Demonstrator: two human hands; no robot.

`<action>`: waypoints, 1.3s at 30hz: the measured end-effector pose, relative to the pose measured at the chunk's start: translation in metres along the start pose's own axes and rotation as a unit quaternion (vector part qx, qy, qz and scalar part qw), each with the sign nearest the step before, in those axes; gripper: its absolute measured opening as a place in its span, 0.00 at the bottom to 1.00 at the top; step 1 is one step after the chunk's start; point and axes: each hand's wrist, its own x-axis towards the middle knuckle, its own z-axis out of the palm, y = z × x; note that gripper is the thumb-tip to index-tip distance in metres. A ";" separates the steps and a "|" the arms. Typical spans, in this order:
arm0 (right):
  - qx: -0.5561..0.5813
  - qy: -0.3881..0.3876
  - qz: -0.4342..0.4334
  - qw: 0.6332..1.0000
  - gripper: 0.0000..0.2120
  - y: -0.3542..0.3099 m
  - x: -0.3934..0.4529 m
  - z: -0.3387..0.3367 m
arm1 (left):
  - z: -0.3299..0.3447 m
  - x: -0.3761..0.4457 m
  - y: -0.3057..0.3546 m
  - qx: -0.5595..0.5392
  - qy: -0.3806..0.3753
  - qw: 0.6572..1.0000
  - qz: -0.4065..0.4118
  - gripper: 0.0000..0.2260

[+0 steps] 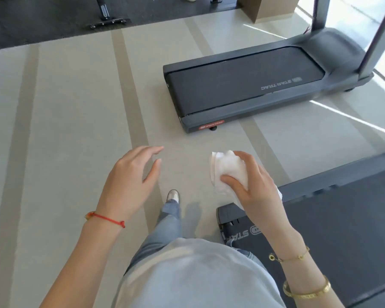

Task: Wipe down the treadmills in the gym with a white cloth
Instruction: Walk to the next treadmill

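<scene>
My right hand (252, 187) grips a crumpled white cloth (228, 170) in the air above the floor, near the rear corner of the close treadmill (333, 221) at the lower right. My left hand (131, 178) hovers beside it with relaxed fingers, holding nothing. A second dark grey treadmill (249, 85) with a black belt stands further off at the upper right, its uprights rising out of view.
The grey floor (71, 130) with darker stripes spreads to the left and ahead. My leg and shoe (172, 196) stand between the hands. A machine base (107, 21) sits on dark matting at the top left. A brown box (271, 7) stands at the top.
</scene>
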 end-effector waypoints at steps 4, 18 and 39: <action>-0.015 0.039 0.044 0.998 0.22 0.015 0.055 0.004 | 0.019 0.083 -0.006 -0.007 -0.029 0.999 0.045 0.11; -0.046 0.235 0.206 0.949 0.23 0.086 0.256 -0.052 | 0.117 0.406 0.066 -0.048 -0.169 0.951 0.253 0.12; -0.088 0.387 0.393 0.829 0.22 0.292 0.340 -0.276 | 0.370 0.606 0.389 -0.119 -0.328 0.826 0.442 0.13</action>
